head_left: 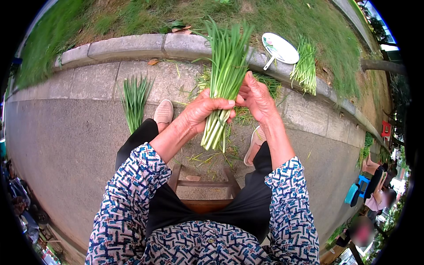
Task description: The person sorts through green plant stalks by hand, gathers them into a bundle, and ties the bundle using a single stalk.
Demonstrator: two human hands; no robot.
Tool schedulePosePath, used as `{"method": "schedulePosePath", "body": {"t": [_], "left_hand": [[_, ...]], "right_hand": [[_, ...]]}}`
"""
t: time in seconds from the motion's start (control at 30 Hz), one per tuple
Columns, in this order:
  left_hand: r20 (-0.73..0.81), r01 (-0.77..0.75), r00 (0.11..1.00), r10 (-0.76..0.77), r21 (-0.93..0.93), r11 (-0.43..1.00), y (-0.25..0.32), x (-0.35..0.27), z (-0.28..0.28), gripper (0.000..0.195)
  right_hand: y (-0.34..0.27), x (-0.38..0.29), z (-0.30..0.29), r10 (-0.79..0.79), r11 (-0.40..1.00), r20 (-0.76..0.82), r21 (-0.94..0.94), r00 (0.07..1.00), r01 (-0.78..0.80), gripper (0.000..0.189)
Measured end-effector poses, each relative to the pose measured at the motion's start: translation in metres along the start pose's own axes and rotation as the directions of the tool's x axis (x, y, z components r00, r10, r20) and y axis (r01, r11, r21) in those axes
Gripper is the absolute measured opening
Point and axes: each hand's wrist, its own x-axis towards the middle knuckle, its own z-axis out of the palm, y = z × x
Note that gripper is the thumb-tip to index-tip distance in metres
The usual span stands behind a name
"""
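My left hand [210, 109] is closed round the lower stalks of a bunch of long green garlic chives [228, 66], their pale ends pointing towards me. At the bunch's right side is my right hand [256, 96], thumb raised and fingers partly bent, its fingertips at the stalks. Whether those fingertips pinch any stalk is hidden. A second bunch of chives [135, 102] lies on the ground left of my shoe. Another bunch [304, 66] rests across the kerb at the right, beside a white hand fan [281, 48]. Loose leaves and trimmings [232, 154] lie between my feet.
A stone kerb [129, 47] curves across the front, with grass beyond. The wooden stool [203, 184] is beneath me. Far right are seated people, a blue stool [363, 185], a teal basin [351, 193], a red stool [386, 128] and more greens [366, 147]. Parked vehicles stand far left.
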Motion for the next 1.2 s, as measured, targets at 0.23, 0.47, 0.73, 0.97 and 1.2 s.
{"method": "schedulePosePath", "body": {"t": [0.23, 0.47, 0.73, 0.97, 1.2], "left_hand": [[-0.013, 0.065, 0.998, -0.064, 0.312, 0.948, -0.021, 0.004, 0.006, 0.028], [-0.204, 0.065, 0.978, -0.042, 0.109, 0.992, -0.025, 0.004, 0.011, 0.044], [0.142, 0.349, 0.925, -0.352, 0.043, 0.936, -0.022, -0.001, 0.004, 0.048], [0.251, 0.243, 0.948, -0.197, -0.169, 0.955, -0.019, -0.001, 0.01, 0.071], [0.202, 0.184, 0.959, -0.199, 0.09, 0.979, -0.023, -0.003, 0.007, 0.051]], "right_hand": [[0.009, 0.015, 0.009, -0.066, 0.929, 0.18, 0.371, 0.981, -0.005, 0.065], [0.006, 0.019, 0.002, -0.135, 0.923, 0.05, 0.369, 0.99, 0.107, 0.037], [0.004, 0.014, 0.008, -0.1, 0.94, -0.011, 0.326, 0.995, 0.098, 0.03], [0.008, 0.02, -0.008, -0.061, 0.912, 0.002, 0.406, 0.998, 0.055, 0.034], [-0.002, 0.015, 0.001, -0.146, 0.935, -0.017, 0.325, 0.989, 0.144, 0.033]]}}
